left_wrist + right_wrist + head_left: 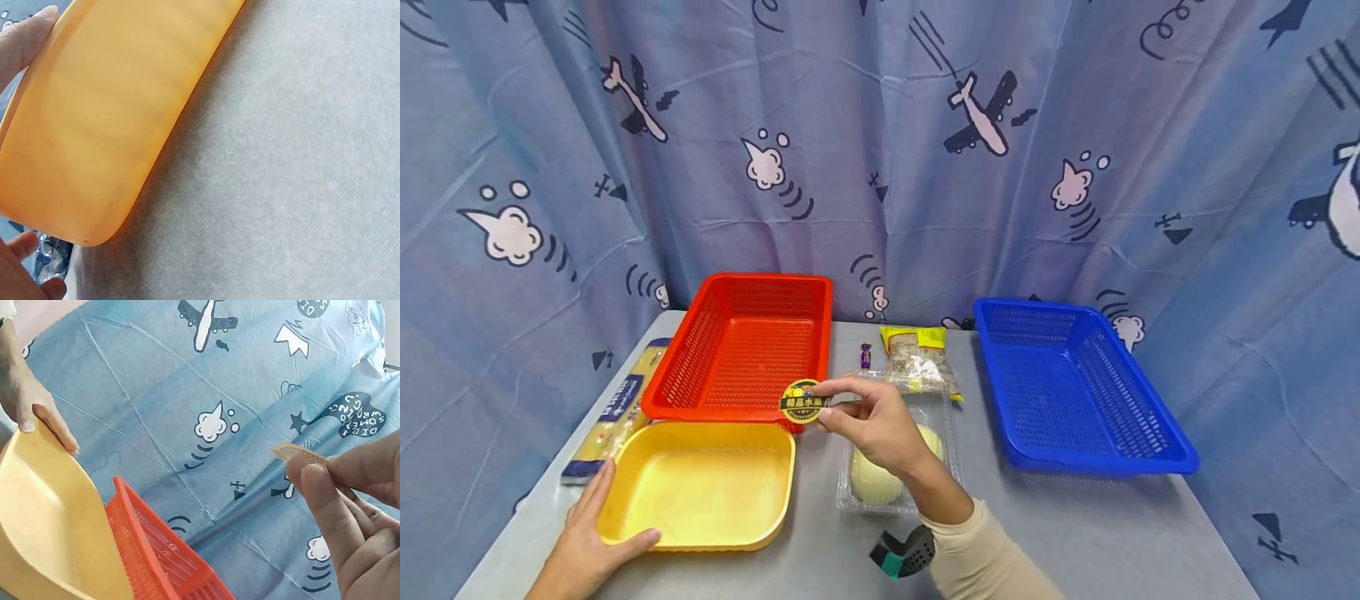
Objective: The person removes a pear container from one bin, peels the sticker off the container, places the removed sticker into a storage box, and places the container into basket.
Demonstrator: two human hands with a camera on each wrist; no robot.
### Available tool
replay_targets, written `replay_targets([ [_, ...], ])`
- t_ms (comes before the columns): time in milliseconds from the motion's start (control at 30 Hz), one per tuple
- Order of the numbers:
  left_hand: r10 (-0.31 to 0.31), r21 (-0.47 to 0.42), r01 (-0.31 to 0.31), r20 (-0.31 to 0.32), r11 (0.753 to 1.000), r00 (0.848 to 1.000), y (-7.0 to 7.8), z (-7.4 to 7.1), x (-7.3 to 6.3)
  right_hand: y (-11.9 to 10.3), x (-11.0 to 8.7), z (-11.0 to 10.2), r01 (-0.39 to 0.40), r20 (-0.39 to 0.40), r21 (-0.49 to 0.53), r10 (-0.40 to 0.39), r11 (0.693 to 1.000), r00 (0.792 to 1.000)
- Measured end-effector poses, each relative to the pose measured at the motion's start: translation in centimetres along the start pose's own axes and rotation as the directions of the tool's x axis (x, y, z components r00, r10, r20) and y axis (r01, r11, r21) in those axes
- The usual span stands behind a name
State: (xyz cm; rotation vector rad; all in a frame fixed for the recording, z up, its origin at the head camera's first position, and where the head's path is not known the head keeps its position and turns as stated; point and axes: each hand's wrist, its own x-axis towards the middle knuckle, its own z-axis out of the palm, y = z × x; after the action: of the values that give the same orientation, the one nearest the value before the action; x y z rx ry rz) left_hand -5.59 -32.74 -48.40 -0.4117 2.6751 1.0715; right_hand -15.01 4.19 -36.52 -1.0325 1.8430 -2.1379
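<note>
A smooth, shiny yellow plastic tub with round corners [700, 492] sits near the left edge of the grey table [1015, 542], and the left hand [587, 537] spreads wide to touch its near left corner. The right hand [880, 425] covers part of a crinkly clear plastic box [847, 496] with pale, round things inside, and the table's front edge is cut off. That hand pinches a thin, round, black-and-gold label [801, 403] by the holey red plastic basket's [828, 333] near right corner.
</note>
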Motion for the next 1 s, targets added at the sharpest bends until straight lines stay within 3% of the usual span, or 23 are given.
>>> replay_targets([
  [333, 0.031, -0.009, -0.031, -0.022, 0.999, 0.999, -0.2, 0.1, 0.0, 1.5, 0.7, 1.7, -0.014, 0.027, 0.064, 0.012, 0.998, 1.000],
  [500, 0.004, -0.017, -0.004, -0.003, 1.000, 1.000, -0.2, 0.1, 0.1, 2.2, 1.0, 2.4, -0.024, 0.040, 0.076, 0.021, 0.997, 0.999],
  [1000, 0.002, -0.009, -0.002, -0.001, 1.000, 1.000, 0.0, 0.0, 0.0, 4.3, 2.0, 5.0, -0.093, 0.067, 0.134, 0.085, 0.987, 0.994],
])
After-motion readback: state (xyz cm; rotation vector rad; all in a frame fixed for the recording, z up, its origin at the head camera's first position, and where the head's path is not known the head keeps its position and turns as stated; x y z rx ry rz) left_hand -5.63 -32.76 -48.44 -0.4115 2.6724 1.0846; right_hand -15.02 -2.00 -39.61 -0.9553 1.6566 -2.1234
